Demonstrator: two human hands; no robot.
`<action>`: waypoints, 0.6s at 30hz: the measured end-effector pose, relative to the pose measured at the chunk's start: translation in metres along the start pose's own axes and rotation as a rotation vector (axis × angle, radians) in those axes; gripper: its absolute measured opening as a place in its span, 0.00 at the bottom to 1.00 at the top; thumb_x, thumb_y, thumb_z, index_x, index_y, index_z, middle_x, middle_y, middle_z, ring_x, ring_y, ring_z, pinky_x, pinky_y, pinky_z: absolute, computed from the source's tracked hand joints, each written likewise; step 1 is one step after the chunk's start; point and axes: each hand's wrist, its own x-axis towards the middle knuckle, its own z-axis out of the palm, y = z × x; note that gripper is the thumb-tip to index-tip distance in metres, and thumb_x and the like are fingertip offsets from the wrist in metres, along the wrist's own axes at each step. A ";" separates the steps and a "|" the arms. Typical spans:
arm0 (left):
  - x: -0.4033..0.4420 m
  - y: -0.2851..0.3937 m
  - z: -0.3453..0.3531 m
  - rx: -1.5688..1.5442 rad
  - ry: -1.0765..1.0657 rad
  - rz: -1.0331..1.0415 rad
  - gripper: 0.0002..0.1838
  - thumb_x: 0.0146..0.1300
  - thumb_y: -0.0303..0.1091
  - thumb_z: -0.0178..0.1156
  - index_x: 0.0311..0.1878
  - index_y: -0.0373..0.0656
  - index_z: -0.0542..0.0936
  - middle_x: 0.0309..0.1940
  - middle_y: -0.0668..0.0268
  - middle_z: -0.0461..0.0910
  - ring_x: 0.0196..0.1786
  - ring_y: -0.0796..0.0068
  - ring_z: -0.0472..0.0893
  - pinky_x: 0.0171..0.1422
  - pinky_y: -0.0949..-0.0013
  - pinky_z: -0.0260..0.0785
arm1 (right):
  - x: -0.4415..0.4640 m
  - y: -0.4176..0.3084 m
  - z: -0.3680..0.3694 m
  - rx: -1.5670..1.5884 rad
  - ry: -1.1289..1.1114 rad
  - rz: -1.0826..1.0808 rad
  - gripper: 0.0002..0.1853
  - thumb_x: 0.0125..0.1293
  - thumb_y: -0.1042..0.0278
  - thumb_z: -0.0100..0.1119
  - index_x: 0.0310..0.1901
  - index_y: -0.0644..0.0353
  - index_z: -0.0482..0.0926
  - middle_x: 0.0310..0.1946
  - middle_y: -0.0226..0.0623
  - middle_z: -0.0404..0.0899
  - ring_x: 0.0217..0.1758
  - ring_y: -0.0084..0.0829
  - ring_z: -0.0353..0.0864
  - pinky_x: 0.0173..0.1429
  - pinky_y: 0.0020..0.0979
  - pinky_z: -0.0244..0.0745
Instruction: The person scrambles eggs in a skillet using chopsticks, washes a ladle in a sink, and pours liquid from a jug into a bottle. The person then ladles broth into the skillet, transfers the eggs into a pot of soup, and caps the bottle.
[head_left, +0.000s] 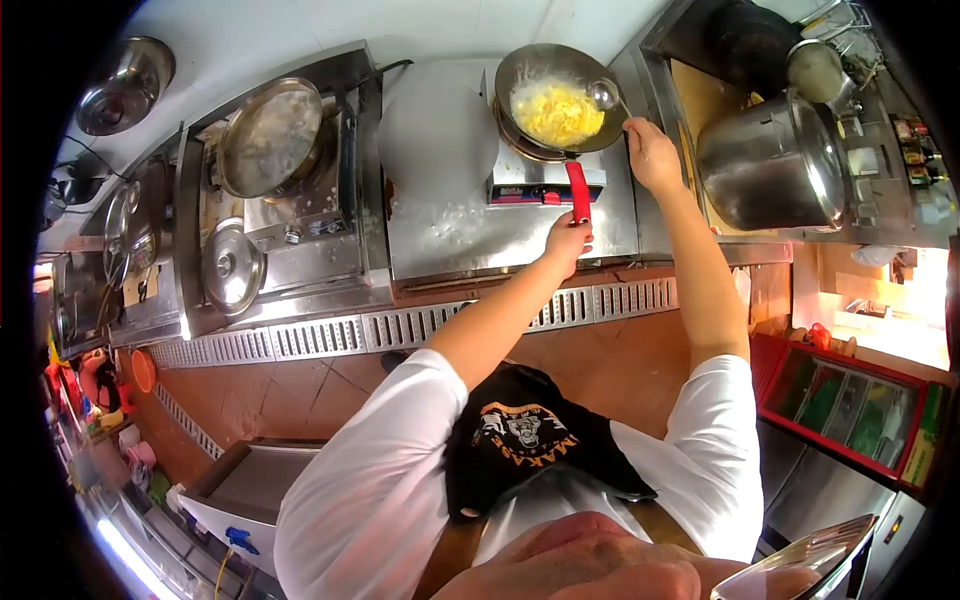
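Observation:
A dark wok (520, 70) sits on a portable gas stove (515, 191) at the back of the steel counter. Yellow scrambled egg (560, 112) lies in it, with whitish foam or steam along the left side. My left hand (568, 243) is closed around the end of the wok's red handle (578, 190), which points toward me. In my right hand (652, 155) is the thin handle of a metal ladle (604, 95). The ladle's bowl rests over the right side of the egg, inside the wok.
To the right stands a large steel stockpot (765, 165). On the left, a steaming pot (270, 138) sits on another burner, with a metal lid (233, 266) in front of it. A floor grate (415, 325) runs along the counter's foot. Behind me at right is a red-framed display case (840, 405).

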 end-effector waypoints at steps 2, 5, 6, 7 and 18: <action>-0.022 0.017 -0.007 0.025 0.021 0.072 0.10 0.61 0.32 0.61 0.45 0.43 0.77 0.33 0.70 0.77 0.37 0.77 0.78 0.42 0.70 0.71 | 0.002 -0.010 -0.012 -0.020 0.012 -0.054 0.06 0.67 0.72 0.51 0.42 0.59 0.77 0.37 0.50 0.79 0.42 0.51 0.79 0.44 0.36 0.74; 0.019 0.001 -0.044 0.104 0.045 0.125 0.07 0.63 0.30 0.59 0.42 0.41 0.79 0.32 0.71 0.78 0.34 0.80 0.77 0.36 0.74 0.69 | -0.010 -0.015 -0.022 0.014 0.057 -0.015 0.07 0.67 0.71 0.50 0.42 0.58 0.76 0.41 0.49 0.80 0.44 0.52 0.78 0.45 0.42 0.74; 0.000 0.009 -0.035 0.067 0.135 0.132 0.07 0.63 0.31 0.58 0.42 0.42 0.79 0.33 0.70 0.79 0.34 0.81 0.77 0.35 0.74 0.68 | -0.016 -0.015 -0.022 0.022 0.087 -0.014 0.07 0.67 0.71 0.49 0.42 0.59 0.76 0.40 0.49 0.80 0.43 0.52 0.78 0.45 0.41 0.74; -0.018 0.018 -0.023 0.079 0.129 0.142 0.07 0.64 0.32 0.58 0.42 0.42 0.79 0.33 0.70 0.79 0.34 0.82 0.77 0.35 0.74 0.67 | -0.010 -0.012 -0.024 0.029 0.126 -0.029 0.07 0.67 0.71 0.49 0.42 0.59 0.76 0.40 0.49 0.80 0.43 0.52 0.78 0.45 0.41 0.75; 0.022 -0.011 -0.047 0.025 0.092 0.189 0.12 0.57 0.39 0.62 0.39 0.42 0.78 0.22 0.70 0.76 0.21 0.78 0.73 0.23 0.70 0.66 | 0.015 -0.134 0.052 0.932 -0.046 0.242 0.14 0.73 0.67 0.44 0.49 0.69 0.73 0.45 0.47 0.79 0.49 0.36 0.81 0.56 0.32 0.75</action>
